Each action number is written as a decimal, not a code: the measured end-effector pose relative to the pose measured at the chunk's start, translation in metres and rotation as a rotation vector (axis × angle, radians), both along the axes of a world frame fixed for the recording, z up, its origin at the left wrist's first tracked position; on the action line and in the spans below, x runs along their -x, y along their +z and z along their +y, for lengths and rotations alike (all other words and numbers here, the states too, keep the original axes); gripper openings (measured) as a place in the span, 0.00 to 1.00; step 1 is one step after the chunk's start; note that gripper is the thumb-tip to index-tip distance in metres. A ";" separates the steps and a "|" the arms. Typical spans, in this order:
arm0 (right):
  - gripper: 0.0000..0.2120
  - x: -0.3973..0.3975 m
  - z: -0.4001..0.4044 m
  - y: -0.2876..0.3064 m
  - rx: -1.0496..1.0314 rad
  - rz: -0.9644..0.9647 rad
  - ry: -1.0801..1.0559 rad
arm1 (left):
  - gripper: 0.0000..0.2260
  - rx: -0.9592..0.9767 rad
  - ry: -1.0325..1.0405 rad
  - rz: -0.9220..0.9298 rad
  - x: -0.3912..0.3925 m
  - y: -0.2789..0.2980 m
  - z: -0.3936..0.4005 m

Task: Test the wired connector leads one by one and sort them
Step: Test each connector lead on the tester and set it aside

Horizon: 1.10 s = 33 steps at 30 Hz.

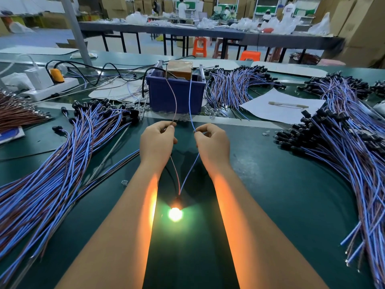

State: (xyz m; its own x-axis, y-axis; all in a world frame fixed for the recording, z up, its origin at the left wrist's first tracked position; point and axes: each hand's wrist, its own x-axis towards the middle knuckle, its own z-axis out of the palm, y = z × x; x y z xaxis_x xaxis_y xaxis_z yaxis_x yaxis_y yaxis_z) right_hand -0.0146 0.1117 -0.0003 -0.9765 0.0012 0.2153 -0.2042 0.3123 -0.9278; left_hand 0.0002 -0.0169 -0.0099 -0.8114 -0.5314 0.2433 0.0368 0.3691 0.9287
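One lead lies between my forearms, its lamp end (175,213) glowing bright on the green table. Its brown wire (176,176) runs up to my left hand (157,140), which pinches it against a brown test wire (175,101) from the blue bin (177,94). The lead's blue wire (190,172) rises to my right hand (212,142), which pinches it against a blue test wire (190,97) from the same bin. A big pile of leads (62,155) spreads on the left, another pile (343,147) on the right.
A further bundle of leads (233,86) lies behind the bin to the right. White paper (281,107) sits right of centre. A power strip (48,88) with plugs stands at the far left. A brown wire bundle (16,113) lies at the left edge.
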 end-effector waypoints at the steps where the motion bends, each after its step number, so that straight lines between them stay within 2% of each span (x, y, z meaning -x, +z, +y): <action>1: 0.06 0.000 0.000 0.000 0.003 -0.001 0.000 | 0.09 -0.001 -0.001 0.002 0.000 0.000 0.000; 6: 0.06 0.001 0.000 -0.001 0.010 0.003 0.002 | 0.09 -0.001 0.010 -0.003 0.000 0.001 0.001; 8: 0.08 0.001 -0.002 0.000 0.085 0.035 -0.018 | 0.09 -0.014 0.012 0.004 0.000 0.003 0.002; 11: 0.11 -0.002 -0.005 0.003 0.205 0.144 -0.022 | 0.07 -0.166 -0.087 0.098 -0.001 0.009 0.006; 14: 0.09 -0.003 -0.009 0.000 0.118 0.175 0.073 | 0.07 -0.325 -0.222 0.115 -0.002 0.013 0.014; 17: 0.07 -0.001 -0.010 -0.005 0.047 0.169 0.135 | 0.10 -0.374 -0.319 0.081 -0.004 0.013 0.018; 20: 0.06 -0.001 -0.010 -0.002 0.176 0.138 0.182 | 0.09 -0.395 -0.306 0.073 -0.004 0.014 0.016; 22: 0.09 -0.001 -0.008 0.000 0.239 0.128 0.193 | 0.09 -0.536 -0.274 0.102 -0.005 0.017 0.013; 24: 0.13 0.000 -0.006 -0.001 0.159 0.159 0.209 | 0.10 -0.702 -0.267 0.151 -0.005 0.020 0.010; 26: 0.21 -0.002 -0.008 -0.003 0.090 0.185 0.287 | 0.10 -0.813 -0.244 0.172 -0.005 0.023 0.007; 28: 0.24 -0.006 -0.011 -0.004 0.152 0.186 0.399 | 0.10 -0.910 -0.209 0.180 -0.003 0.024 0.005; 31: 0.14 -0.008 -0.012 0.000 0.359 0.124 0.477 | 0.10 -1.058 -0.148 0.180 -0.001 0.025 0.004; 33: 0.08 -0.007 -0.010 0.002 0.519 0.062 0.454 | 0.10 -1.154 -0.130 0.151 -0.001 0.025 0.002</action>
